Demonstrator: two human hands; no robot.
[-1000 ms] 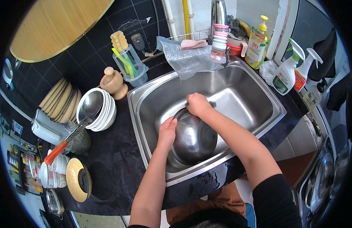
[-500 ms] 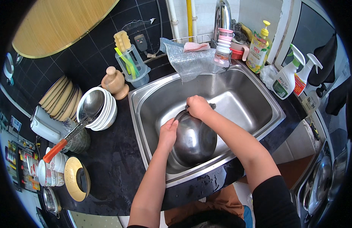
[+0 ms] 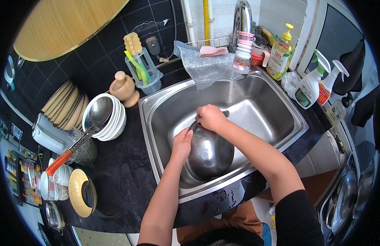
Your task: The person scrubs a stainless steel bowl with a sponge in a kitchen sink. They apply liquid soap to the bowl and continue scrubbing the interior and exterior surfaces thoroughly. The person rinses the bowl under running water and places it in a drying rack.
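Observation:
A shiny round metal bowl point(image 3: 210, 153) stands tilted inside the stainless-steel sink point(image 3: 255, 119), its rounded outer side toward me. My left hand point(image 3: 182, 142) is closed on the bowl's left rim, thumb on the outer side. At the far edge of the bowl, my right hand point(image 3: 211, 117) is closed round a dark grey steel wool scourer point(image 3: 226, 113), which pokes out past the knuckles. The fingers of that hand and most of the scourer are hidden. Beyond the hands, the faucet point(image 3: 242, 51) hangs over the sink's back edge.
Left of the sink stand stacked white bowls point(image 3: 118, 123) with a ladle point(image 3: 79, 141) across them, a wooden mortar point(image 3: 124, 89), stacked plates point(image 3: 66, 105) and a yellow bowl point(image 3: 78, 192). A soap bottle point(image 3: 279, 55) and spray bottles point(image 3: 308, 90) line the right back.
My right hand has shifted slightly left along the bowl's far rim, with the scourer. My left hand keeps its hold, and the bowl has barely moved.

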